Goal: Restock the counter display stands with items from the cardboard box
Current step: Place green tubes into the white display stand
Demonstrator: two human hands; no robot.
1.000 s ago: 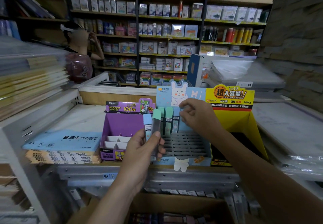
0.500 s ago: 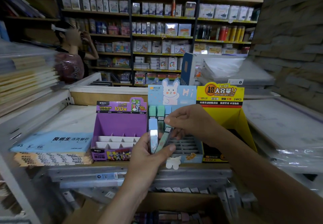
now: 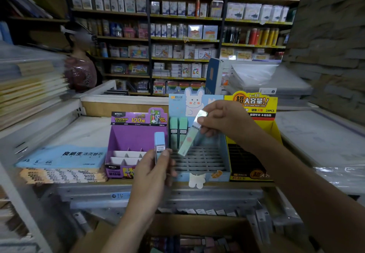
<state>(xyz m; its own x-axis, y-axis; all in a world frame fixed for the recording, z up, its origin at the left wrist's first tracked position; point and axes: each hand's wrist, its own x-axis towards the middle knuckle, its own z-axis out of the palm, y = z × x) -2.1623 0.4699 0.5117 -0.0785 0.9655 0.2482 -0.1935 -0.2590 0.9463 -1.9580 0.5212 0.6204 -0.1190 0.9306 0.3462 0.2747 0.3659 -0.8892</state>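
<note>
At the left of the frame, a stack of flat paper pads (image 3: 59, 157) with a pale-blue printed cover lies on the white counter. Beside it stands a purple display stand (image 3: 134, 138) of folded card, its white stepped dividers holding nothing that can be seen.

Low in the centre, the person's left hand (image 3: 152, 173) is curled round one pale-blue case (image 3: 159, 142), a slim rectangular box with a clear lower part, held upright in front of the purple stand's right edge.

Just right of it sits the blue rabbit display stand (image 3: 201, 161), a card tray with a grey grid of square slots and a rabbit printed on its backboard. Two mint-green cases (image 3: 173, 132) stand upright side by side in its back row at the left; the other visible slots are bare.

Above that grid, the right hand (image 3: 225, 122) pinches the top of one mint-green tilted case (image 3: 189, 139), its lower end slanting down and left, close over the slots; whether it touches them cannot be told.

To the right, a yellow display stand (image 3: 256, 104) with a black grid insert stands against the blue one.

Along the bottom edge, an open brown cardboard box (image 3: 197, 222) holds rows of small cases, too blurred to count.
</note>
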